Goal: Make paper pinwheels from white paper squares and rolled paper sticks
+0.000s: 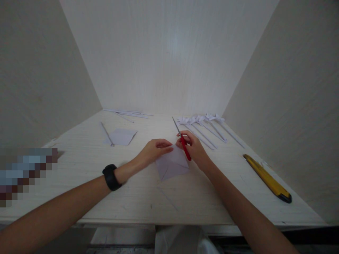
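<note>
A square of white paper (173, 164) with crease or cut lines near its corners sits in front of me, between both hands. My left hand (159, 147), with a black band on the wrist, pinches its upper left edge between thumb and fingers. In my right hand (195, 147) is a pair of scissors (186, 151) with red handles, the blades pointing up and away from me. The fingertips of that hand also touch the paper's top corner. Whether the scissors' blades are fully together is hard to tell.
Several folded paper pinwheel-like shapes on sticks (203, 132) lie at the back right. A yellow utility knife (267, 178) rests near the right wall. At left are another paper sheet (124, 135), a rolled paper stick (106, 132) and several thin sticks (129, 112). Walls enclose three sides.
</note>
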Tool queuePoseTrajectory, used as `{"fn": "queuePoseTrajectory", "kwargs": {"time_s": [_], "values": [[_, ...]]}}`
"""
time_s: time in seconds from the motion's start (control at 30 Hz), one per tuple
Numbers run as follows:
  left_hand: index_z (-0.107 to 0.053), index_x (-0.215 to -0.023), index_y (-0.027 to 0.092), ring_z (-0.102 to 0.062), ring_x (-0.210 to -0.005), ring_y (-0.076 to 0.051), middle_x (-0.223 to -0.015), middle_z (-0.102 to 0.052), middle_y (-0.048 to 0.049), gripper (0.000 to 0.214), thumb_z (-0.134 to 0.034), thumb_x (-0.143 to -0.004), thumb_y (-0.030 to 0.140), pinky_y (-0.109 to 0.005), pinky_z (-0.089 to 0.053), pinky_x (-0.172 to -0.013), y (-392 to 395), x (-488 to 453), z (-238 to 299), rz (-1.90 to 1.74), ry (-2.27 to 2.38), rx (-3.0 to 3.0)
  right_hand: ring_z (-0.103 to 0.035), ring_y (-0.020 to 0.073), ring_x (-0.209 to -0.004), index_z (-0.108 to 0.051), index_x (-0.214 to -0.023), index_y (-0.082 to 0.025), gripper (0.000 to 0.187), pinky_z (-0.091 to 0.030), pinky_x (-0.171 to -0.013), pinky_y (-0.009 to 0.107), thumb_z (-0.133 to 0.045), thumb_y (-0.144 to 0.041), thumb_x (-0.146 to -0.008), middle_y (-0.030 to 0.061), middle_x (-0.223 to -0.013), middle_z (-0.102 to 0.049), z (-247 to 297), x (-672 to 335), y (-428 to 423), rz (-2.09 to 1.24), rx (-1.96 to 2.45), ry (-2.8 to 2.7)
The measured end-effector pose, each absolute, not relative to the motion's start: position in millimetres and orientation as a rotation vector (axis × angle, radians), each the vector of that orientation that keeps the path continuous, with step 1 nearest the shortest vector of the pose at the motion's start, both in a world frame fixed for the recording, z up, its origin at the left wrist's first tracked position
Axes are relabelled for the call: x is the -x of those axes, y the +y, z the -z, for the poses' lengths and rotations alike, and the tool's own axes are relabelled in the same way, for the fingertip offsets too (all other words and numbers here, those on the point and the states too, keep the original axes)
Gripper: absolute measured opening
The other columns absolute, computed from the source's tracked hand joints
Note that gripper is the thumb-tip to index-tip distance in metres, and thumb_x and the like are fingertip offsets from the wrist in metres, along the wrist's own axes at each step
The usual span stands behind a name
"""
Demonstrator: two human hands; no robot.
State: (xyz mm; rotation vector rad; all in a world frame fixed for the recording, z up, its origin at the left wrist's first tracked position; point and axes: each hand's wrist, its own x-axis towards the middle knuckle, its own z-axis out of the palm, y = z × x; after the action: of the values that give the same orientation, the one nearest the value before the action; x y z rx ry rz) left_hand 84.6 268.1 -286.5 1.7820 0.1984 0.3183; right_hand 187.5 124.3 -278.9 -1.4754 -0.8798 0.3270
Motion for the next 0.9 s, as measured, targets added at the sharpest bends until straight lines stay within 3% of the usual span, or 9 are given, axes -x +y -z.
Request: {"fn": "queuePoseTrajectory", "kwargs": {"time_s": [0.37,0.9], "values": [[-0.071,-0.071,0.018,-0.059,-0.065,-0.016,-0.07,-0.069,-0.0042,0.014,-0.067,-0.07,0.032,-0.027,-0.043,-0.059,270,-83,284,-0.355,0.136,-1.911,-0.06,0.0146,-0.076,-0.052,-0.089,-0.022,0.023,-0.045,-0.067,0.026,-0.063,-0.019,-0.068,-0.0008,-0.076,-0.062,283,-185,128,-0.309,1.497,-0.989],[-0.068,-0.072,0.015,-0.056,-0.064,-0.013,-0.069,-0.066,-0.0026,0.016,-0.066,-0.071,0.031,-0.024,-0.04,-0.058,269,-81,276,-0.408,0.202,-1.844,-0.058,0.0119,-0.068,-0.054,-0.091,-0.022,0.03,-0.044,-0.062,0.024,-0.07,-0.023,-0.066,-0.0018,-0.076,-0.062,281,-186,127,-0.351,1.419,-0.922]]}}
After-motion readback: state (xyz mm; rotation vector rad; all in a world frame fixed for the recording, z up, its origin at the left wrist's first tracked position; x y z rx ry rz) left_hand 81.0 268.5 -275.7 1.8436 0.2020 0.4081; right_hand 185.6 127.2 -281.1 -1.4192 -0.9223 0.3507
